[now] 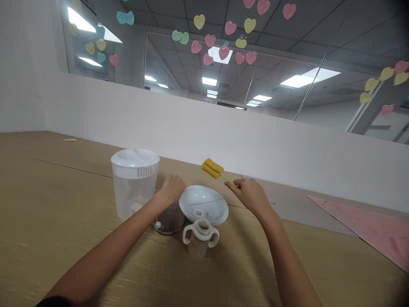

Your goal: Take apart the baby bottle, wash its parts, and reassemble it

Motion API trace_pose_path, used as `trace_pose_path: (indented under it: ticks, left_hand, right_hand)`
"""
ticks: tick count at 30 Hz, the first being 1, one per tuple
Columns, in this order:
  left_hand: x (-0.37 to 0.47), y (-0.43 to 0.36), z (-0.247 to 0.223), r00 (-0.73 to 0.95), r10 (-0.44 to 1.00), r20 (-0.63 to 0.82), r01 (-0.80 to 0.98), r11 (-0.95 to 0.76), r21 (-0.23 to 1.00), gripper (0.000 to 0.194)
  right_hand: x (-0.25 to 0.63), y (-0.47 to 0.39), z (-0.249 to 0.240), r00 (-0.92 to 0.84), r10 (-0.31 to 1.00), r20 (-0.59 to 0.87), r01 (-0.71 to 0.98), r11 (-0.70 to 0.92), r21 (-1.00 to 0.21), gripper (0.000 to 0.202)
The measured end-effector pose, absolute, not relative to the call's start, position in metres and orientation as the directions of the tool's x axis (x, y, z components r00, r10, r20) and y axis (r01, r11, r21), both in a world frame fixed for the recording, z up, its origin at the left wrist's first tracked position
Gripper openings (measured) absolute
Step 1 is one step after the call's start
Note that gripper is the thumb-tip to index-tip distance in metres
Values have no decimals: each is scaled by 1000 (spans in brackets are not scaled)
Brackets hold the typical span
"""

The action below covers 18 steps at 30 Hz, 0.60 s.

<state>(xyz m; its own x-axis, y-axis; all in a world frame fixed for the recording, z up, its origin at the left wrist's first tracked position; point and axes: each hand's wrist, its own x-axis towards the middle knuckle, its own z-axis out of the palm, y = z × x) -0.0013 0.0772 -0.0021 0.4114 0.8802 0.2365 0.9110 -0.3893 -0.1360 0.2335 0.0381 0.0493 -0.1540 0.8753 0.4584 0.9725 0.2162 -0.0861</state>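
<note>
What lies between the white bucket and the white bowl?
In the head view, a dark see-through container stands between the white bucket and white bowl, with the left hand over its top.

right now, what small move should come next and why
I'd probably lower the green-handled yellow sponge brush toward the translucent two-handled bottle: the right hand holds the brush up, and the bottle stands upright, open at the top.

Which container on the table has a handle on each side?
The small bottle nearest the camera; its two white handles set it apart from the white bowl behind it, the tall bucket and the dark container by the left hand.
</note>
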Motion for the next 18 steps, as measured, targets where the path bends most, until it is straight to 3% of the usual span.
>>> trace_pose_path:
  ticks: [8,13,18]
  left_hand:
    - [41,74,-33,765,598,239,610,-792,29,33]
    - [52,80,-47,763,602,236,597,-796,100,24]
    - [45,77,-28,714,635,295,615,-770,170,18]
  right_hand:
    - [232,39,49,-185,873,451,967,243,-75,49]
    - [233,39,48,-194,869,455,964,255,-74,50]
    - [236,39,50,-180,873,454,963,250,-100,50]
